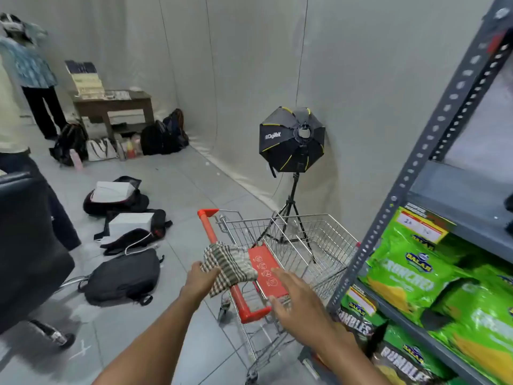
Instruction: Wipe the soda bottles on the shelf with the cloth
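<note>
A checked brown-and-white cloth lies draped over the red handle of a wire shopping cart, and my left hand grips its near edge. My right hand hovers open, fingers spread, over the cart's red child-seat flap, holding nothing. The grey metal shelf rises at the right, and only green snack bags show on it. No soda bottle is in view, apart from a dark shape at the right edge that I cannot identify.
A black softbox light on a tripod stands behind the cart by the curtain. Backpacks and white boxes litter the floor at left. A black chair is near left. Two people stand at far left by a small table.
</note>
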Demonstrator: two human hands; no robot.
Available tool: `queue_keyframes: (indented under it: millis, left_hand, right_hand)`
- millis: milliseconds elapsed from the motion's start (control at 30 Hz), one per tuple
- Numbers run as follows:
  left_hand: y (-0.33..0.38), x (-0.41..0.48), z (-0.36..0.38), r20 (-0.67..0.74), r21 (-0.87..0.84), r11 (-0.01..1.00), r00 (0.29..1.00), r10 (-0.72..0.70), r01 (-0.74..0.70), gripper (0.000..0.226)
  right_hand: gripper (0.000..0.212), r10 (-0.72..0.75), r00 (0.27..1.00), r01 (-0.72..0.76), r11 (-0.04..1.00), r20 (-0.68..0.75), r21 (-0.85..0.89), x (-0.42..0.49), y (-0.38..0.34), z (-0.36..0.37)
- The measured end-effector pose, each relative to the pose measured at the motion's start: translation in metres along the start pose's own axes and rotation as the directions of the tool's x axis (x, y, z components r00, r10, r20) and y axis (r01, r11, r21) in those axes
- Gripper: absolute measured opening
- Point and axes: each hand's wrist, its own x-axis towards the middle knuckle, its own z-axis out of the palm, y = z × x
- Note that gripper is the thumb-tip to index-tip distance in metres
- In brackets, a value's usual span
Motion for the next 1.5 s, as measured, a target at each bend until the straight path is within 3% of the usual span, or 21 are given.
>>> queue_keyframes:
  millis: [100, 200, 367, 467, 533, 667, 800, 900, 1100, 1200, 1300, 1367, 1500]
  left_hand:
    - [-0.009, 0.015, 0.002, 0.174, -0.19, 0.928, 0.941, -0.289, 0.32, 0.087]
    - [-0.017, 0.037, 0.005, 0.331, -0.367, 0.821, 0.887, -0.324, 0.437, 0.081]
    - [0.003, 0.034, 0.007, 0.236, -0.486, 0.805, 0.938, -0.253, 0.339, 0.034]
    - [0.038, 0.005, -0.003, 0.255, -0.497, 0.848, 0.965, -0.06, 0.184, 0.023]
    - [0.065, -0.024, -0.012, 0.356, -0.482, 0.87, 0.93, 0.09, 0.1, 0.019]
    - [0.119, -0.079, -0.023, 0.482, -0.48, 0.877, 0.831, 0.279, -0.016, 0.015]
    - [0.173, -0.12, -0.009, 0.516, -0.469, 0.876, 0.769, 0.377, -0.115, 0.021]
    - [0.204, -0.143, 0.026, 0.533, -0.405, 0.883, 0.725, 0.437, -0.235, 0.025]
    - [0.249, -0.2, 0.134, 0.529, -0.353, 0.848, 0.664, 0.529, -0.395, 0.026]
    - [0.275, -0.236, 0.195, 0.589, -0.361, 0.801, 0.549, 0.593, -0.478, 0.042]
    - [0.31, -0.283, 0.252, 0.614, -0.41, 0.707, 0.398, 0.681, -0.577, 0.015]
    - [0.338, -0.314, 0.289, 0.616, -0.459, 0.652, 0.313, 0.723, -0.603, 0.014]
    - [0.392, -0.359, 0.356, 0.596, -0.497, 0.588, 0.242, 0.766, -0.638, 0.019]
  right_hand:
    - [0.058, -0.015, 0.998, 0.015, 1.0, 0.067, -0.006, 0.028, -0.005, 0.02]
    - [0.057, -0.017, 0.992, 0.018, 1.0, 0.123, -0.008, 0.056, -0.008, 0.038]
    - [0.059, 0.004, 0.988, -0.005, 1.0, 0.155, 0.004, 0.082, -0.009, 0.058]
    - [0.06, 0.022, 0.988, -0.032, 0.997, 0.15, 0.068, 0.087, -0.02, 0.061]
    - [0.063, 0.028, 0.993, -0.044, 0.989, 0.115, 0.139, 0.085, -0.031, 0.06]
    - [0.067, 0.074, 0.985, -0.04, 0.976, -0.155, 0.215, 0.066, -0.039, 0.041]
    - [0.047, 0.037, 0.863, 0.075, 0.977, -0.504, 0.2, 0.033, -0.04, -0.004]
    - [0.036, 0.11, 0.75, 0.095, 0.958, -0.652, 0.272, 0.0, -0.03, -0.048]
    - [0.015, 0.448, 0.589, -0.032, 0.845, -0.673, 0.534, -0.101, 0.013, -0.136]
    - [0.006, 0.56, 0.53, -0.054, 0.772, -0.637, 0.633, -0.163, 0.04, -0.168]
    - [0.013, 0.625, 0.496, -0.084, 0.726, -0.603, 0.683, -0.225, 0.062, -0.188]
    - [0.016, 0.652, 0.46, -0.112, 0.716, -0.603, 0.689, -0.261, 0.074, -0.195]
    - [0.026, 0.661, 0.33, -0.164, 0.743, -0.674, 0.649, -0.312, 0.104, -0.212]
